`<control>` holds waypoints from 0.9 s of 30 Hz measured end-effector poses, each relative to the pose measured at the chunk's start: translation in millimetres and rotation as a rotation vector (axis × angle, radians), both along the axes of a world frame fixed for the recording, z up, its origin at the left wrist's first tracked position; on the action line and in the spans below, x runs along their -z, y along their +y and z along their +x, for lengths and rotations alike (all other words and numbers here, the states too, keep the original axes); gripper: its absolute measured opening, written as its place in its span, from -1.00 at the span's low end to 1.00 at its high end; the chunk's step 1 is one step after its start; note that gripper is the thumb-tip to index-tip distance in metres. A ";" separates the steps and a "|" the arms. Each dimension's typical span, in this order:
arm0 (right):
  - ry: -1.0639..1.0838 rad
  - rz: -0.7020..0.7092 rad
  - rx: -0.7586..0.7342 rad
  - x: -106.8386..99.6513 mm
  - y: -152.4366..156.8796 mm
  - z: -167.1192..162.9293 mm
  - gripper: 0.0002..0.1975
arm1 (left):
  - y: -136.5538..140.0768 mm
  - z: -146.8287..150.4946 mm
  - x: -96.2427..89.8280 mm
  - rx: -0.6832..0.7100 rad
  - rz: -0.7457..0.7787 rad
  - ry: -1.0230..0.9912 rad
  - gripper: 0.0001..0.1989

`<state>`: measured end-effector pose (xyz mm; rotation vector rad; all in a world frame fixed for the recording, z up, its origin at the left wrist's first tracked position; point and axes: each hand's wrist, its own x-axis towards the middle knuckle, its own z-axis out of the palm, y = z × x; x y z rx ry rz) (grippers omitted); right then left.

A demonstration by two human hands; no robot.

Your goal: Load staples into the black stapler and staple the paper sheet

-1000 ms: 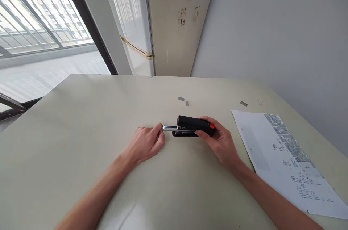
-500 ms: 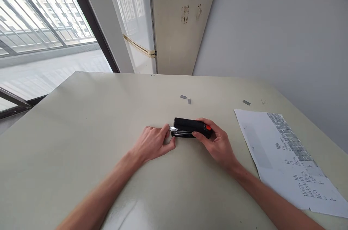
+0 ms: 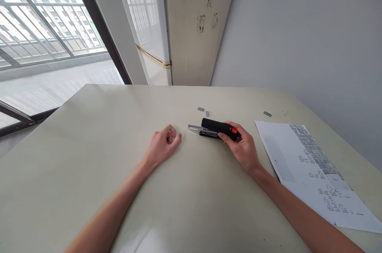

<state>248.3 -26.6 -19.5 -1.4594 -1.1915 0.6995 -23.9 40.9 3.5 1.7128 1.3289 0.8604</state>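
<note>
Your left hand (image 3: 164,141) has come off the shiny metal slide (image 3: 194,127), which pokes out farther from the black stapler (image 3: 216,126) than it did half a second ago, and the stapler is a bit farther from you. It is long from side to side near the middle of the surface (image 3: 191,197), with its slide end pointing left and slightly away from you. Your right hand (image 3: 243,147) holds its other end, while your left is curled in a loose fist.
</note>
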 end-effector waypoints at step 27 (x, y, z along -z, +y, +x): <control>-0.800 0.496 -0.458 -25.4 23.1 -83.6 -0.83 | -18.8 21.7 -13.0 0.044 -0.880 -1.165 -0.52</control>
